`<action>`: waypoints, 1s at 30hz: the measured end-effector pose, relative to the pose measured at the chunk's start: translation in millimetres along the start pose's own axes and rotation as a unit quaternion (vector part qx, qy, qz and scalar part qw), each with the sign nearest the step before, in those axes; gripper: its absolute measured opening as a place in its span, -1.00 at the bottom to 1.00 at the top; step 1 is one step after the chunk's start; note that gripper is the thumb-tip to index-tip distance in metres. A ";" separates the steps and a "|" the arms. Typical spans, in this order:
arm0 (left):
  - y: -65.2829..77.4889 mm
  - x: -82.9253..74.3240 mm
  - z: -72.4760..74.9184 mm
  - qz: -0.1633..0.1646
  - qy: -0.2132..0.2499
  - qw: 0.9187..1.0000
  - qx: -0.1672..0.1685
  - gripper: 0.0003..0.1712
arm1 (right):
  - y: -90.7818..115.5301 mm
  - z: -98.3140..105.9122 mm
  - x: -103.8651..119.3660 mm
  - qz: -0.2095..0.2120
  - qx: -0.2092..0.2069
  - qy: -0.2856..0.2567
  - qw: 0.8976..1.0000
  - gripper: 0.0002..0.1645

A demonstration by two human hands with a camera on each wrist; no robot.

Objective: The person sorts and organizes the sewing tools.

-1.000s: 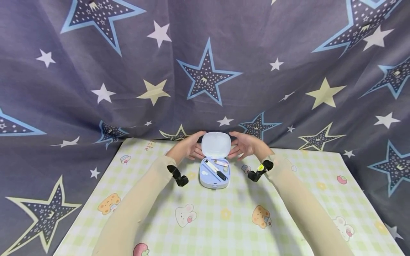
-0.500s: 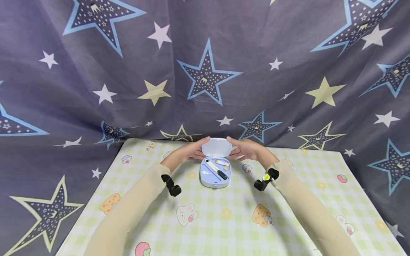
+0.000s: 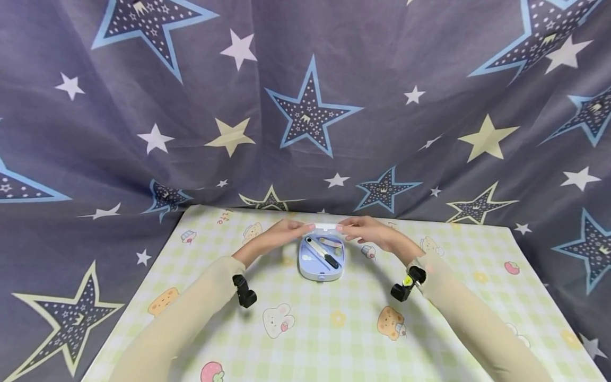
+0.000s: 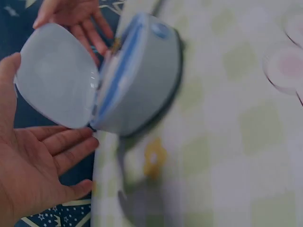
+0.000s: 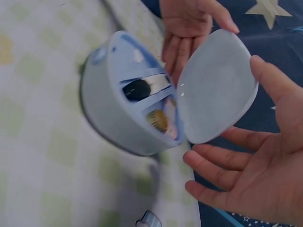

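Note:
A small pale-blue box [image 3: 321,276] stands on the table with its translucent white lid [image 5: 218,90] tilted partway forward from the hinge. My left hand [image 3: 285,232] is at the lid's left side, its thumb touching the rim and its other fingers extended. On the opposite side, my right hand [image 3: 373,232] mirrors it, thumb tip at the rim, fingers fairly straight. Dividers split the box inside. A white tool with a black handle [image 3: 330,260] lies diagonally there, with a small white piece [image 3: 307,258] to its left and a small yellowish round item [image 5: 157,120] to its right.
A green-and-white checked cloth [image 3: 324,334] printed with cartoon figures covers the table. Just behind its far edge hangs a dark star-patterned curtain [image 3: 286,175]. Each wrist wears a black camera, the left camera [image 3: 244,291] and the right camera [image 3: 409,283].
The lid has swung from nearly upright toward the front, with both hands' thumbs following its rim. Wrists and forearms have moved outward and slightly nearer. The box has stayed in place.

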State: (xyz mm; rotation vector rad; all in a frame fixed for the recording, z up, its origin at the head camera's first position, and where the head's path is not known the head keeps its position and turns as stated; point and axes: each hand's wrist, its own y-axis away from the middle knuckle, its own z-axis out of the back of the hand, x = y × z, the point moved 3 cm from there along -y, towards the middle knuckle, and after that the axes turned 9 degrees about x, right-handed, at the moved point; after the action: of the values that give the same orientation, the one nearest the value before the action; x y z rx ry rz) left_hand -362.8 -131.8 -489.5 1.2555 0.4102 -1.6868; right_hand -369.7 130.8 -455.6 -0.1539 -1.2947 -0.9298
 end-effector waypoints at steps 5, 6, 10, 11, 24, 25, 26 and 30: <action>13.3 0.7 -3.7 -0.032 -0.087 0.995 -0.023 -0.03 | 4.2 -10.3 -2.2 0.039 -0.018 0.043 0.998 -0.21; 16.0 0.9 -4.7 -0.035 -0.103 0.994 -0.028 -0.03 | 4.7 -12.9 -3.2 0.049 -0.020 0.046 0.998 -0.19; 24.4 3.2 -10.0 -0.052 -0.216 0.974 -0.055 -0.06 | 8.2 -22.9 -9.1 0.084 -0.038 0.082 0.992 -0.16; 25.6 3.7 -11.6 -0.059 -0.246 0.966 -0.062 -0.05 | 9.3 -25.3 -10.7 0.090 -0.045 0.096 0.990 -0.15; 30.7 10.3 -28.5 -0.148 -0.432 0.884 -0.101 0.11 | 15.7 -51.0 -26.0 0.128 -0.126 0.257 0.950 0.02; 31.0 10.8 -29.5 -0.149 -0.438 0.881 -0.103 0.13 | 16.1 -52.3 -26.9 0.128 -0.130 0.267 0.946 0.03; 31.4 11.2 -30.5 -0.150 -0.443 0.878 -0.104 0.14 | 16.7 -53.7 -27.6 0.128 -0.135 0.278 0.942 0.04; 33.4 11.7 -33.7 -0.170 -0.458 0.865 -0.114 0.16 | 18.3 -57.9 -30.5 0.131 -0.157 0.321 0.925 0.04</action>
State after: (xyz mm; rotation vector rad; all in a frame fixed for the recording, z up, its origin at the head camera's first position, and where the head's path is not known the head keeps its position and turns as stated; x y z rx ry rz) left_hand -316.5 -129.2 -504.9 0.1121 0.2291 -2.2334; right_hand -313.5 124.3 -493.2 -0.2403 -0.4998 -0.8511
